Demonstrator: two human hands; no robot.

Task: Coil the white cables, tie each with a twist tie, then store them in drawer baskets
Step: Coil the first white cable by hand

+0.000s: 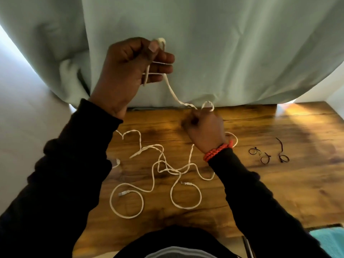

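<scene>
Two hands are in view: the left hand [130, 66] raised with a grip on white cable [173, 94], the right hand [204, 131] lower, also gripping it. How many separate white cables lie tangled below the grips cannot be told; three plug ends show [123, 193] [186, 183] [116, 162]. Three black twist ties [254, 151] [265, 158] [283, 155] lie on the one wooden desk [279, 183], right of the right-hand grip. One red bracelet [217, 151] circles the right wrist.
</scene>
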